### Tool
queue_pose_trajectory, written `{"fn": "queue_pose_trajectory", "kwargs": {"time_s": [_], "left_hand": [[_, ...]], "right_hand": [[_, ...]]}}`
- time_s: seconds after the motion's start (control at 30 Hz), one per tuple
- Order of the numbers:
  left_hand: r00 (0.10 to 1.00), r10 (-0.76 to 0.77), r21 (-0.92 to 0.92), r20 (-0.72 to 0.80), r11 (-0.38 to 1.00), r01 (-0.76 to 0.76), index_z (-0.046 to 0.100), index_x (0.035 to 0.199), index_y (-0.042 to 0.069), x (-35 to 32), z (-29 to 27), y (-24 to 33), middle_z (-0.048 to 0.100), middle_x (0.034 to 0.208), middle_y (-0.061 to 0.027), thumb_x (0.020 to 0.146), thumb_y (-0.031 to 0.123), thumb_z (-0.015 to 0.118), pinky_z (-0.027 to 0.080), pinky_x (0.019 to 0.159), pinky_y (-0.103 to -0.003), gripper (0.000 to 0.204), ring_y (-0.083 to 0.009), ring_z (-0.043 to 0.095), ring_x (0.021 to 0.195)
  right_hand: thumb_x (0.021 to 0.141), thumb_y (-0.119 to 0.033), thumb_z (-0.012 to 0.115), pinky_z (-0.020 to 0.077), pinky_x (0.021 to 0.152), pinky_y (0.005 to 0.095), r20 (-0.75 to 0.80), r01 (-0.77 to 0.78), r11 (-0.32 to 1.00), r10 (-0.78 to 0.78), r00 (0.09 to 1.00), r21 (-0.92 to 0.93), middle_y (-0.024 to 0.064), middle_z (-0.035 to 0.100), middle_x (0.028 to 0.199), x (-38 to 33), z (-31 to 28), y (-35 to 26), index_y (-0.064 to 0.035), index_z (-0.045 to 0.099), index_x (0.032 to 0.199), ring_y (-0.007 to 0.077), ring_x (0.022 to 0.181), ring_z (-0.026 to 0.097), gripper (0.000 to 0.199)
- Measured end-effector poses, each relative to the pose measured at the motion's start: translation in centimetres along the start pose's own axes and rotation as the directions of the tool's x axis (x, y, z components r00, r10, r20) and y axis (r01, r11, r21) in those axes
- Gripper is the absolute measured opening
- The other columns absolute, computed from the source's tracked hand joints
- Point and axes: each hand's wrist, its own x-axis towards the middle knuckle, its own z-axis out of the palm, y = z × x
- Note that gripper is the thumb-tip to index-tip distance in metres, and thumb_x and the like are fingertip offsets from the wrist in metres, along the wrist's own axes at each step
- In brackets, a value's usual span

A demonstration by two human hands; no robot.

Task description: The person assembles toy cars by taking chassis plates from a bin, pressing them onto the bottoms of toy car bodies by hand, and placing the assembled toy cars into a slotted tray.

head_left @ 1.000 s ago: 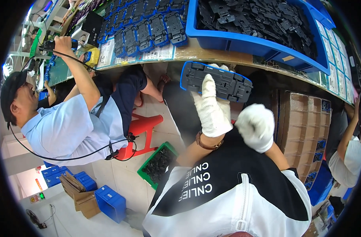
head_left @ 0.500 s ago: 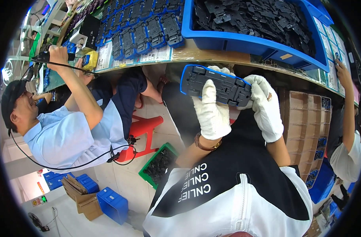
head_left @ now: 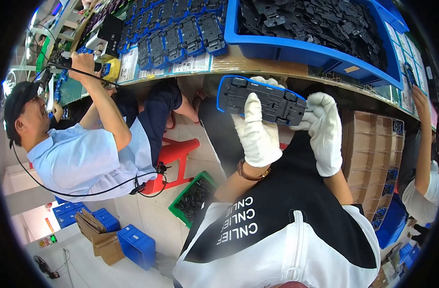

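Observation:
A toy car (head_left: pixel 266 102) lies belly up in front of me, its black underside showing and a blue body edging it. My left hand (head_left: pixel 258 137), in a white glove, is closed on it with the thumb laid across the black base and the other fingers behind. Beside the car's right end is my right hand (head_left: pixel 325 134), also gloved in white. Its fingers are spread, and some fingertips reach the car's end; whether they press on it is hard to see.
On the bench ahead, a blue bin (head_left: pixel 296 48) holds many black plastic parts. Rows of similar upturned cars (head_left: pixel 174 43) stand left of it. A divided brown tray (head_left: pixel 373 158) is at my right, a green crate (head_left: pixel 178 211) on the floor. Co-workers (head_left: pixel 85 149) sit on both sides.
My right hand has loosened from the car's right end and its fingers have spread. The left hand keeps the car in nearly the same place. The left co-worker's raised hand has shifted right.

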Motion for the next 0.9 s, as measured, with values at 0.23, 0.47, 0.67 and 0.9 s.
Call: {"fn": "queue_pose_trajectory", "kwargs": {"time_s": [0.23, 0.47, 0.67, 0.9], "left_hand": [[0.994, 0.112, 0.122, 0.003, 0.986, -0.111, 0.048, 0.125, 0.006, -0.9, 0.3, -0.5, 0.057, 0.115, -0.0102, 0.091, 0.012, 0.059, 0.049, 0.094, -0.038, 0.036, -0.0216, 0.058, 0.104], [0.990, 0.136, 0.108, 0.022, 0.984, -0.138, 0.050, 0.122, 0.002, -0.5, 0.0, -0.4, 0.057, 0.113, -0.0137, 0.094, 0.022, 0.060, 0.049, 0.093, -0.043, 0.036, -0.0264, 0.058, 0.105], [0.989, 0.061, 0.045, -0.137, 0.997, -0.055, 0.053, 0.121, 0.002, 0.5, -0.8, 0.2, 0.059, 0.114, -0.0117, 0.096, 0.022, 0.057, 0.050, 0.094, -0.045, 0.032, -0.0257, 0.058, 0.107], [0.997, 0.019, 0.011, -0.075, 1.000, -0.018, 0.052, 0.123, 0.002, 0.3, -1.3, -0.4, 0.059, 0.115, -0.0120, 0.095, 0.023, 0.059, 0.050, 0.095, -0.045, 0.035, -0.0266, 0.057, 0.108]], "right_hand": [[0.088, -0.019, 0.069, 0.0462, 0.068, 0.0264, 0.017, -0.023, 0.881, 0.035, 0.999, -0.473, 0.0017, 0.059, 0.079, -0.2, -0.1, -1.5, -0.0014, 0.059, 0.094, 0.0098, 0.076, 0.056, 0.021], [0.091, -0.019, 0.065, 0.0437, 0.059, 0.0251, -0.012, -0.151, 0.973, 0.152, 0.988, -0.176, 0.0028, 0.058, 0.077, -0.7, -0.9, 0.2, 0.0001, 0.059, 0.100, 0.0105, 0.067, 0.055, 0.022], [0.092, -0.020, 0.062, 0.0406, 0.054, 0.0266, 0.158, -0.045, 0.984, 0.018, 0.987, 0.173, 0.0068, 0.056, 0.078, -1.4, -1.8, 0.0, -0.0015, 0.056, 0.091, 0.0123, 0.061, 0.052, 0.019], [0.094, -0.044, 0.055, 0.0496, 0.080, 0.0325, 0.161, 0.072, 0.937, -0.018, 0.987, -0.341, 0.0123, 0.061, 0.108, 0.8, -2.4, 0.7, 0.0036, 0.055, 0.121, 0.0183, 0.094, 0.059, 0.055]]}}
